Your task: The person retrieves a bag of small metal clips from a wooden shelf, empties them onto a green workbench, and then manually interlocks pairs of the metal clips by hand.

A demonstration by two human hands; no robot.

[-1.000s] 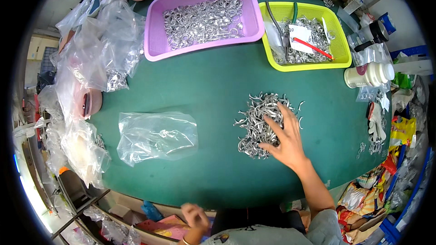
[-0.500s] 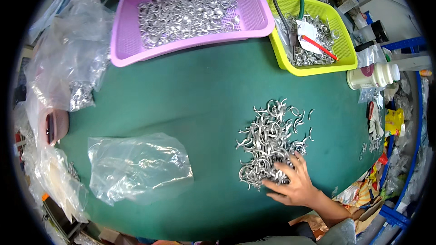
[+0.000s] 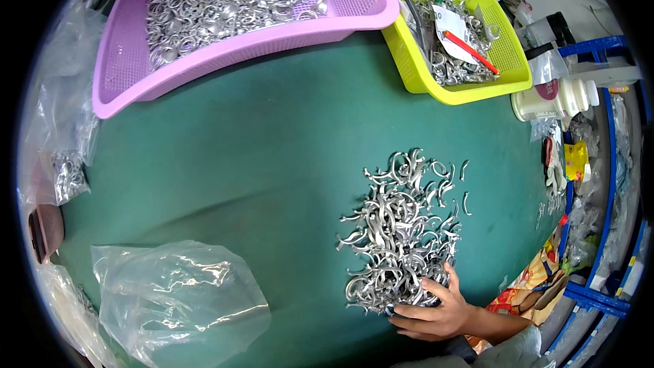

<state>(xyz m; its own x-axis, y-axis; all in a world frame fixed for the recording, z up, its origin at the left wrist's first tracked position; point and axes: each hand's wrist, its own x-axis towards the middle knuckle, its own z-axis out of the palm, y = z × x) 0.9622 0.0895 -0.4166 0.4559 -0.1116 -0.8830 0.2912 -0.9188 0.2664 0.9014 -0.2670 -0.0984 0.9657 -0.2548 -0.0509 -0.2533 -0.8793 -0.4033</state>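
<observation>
A loose pile of small curved, ring-like silver metal pieces lies on the green tabletop, right of centre. My right hand rests against the pile's near right edge, its fingers apart and touching the closest pieces. No piece is visibly gripped in it, though the fingertips are partly hidden among the metal. My left hand does not show. To the left, a clear plastic bag lies flat on the table.
A purple basket of silver rings stands at the back left. Beside it, a yellow-green basket holds more metal pieces, a paper tag and a red-handled tool. A white bottle lies at the right edge; plastic bags crowd the left.
My view has shifted and come closer to the table. My right hand stays at the pile's near edge, its fingers slightly lower, and the near pieces look spread a little.
</observation>
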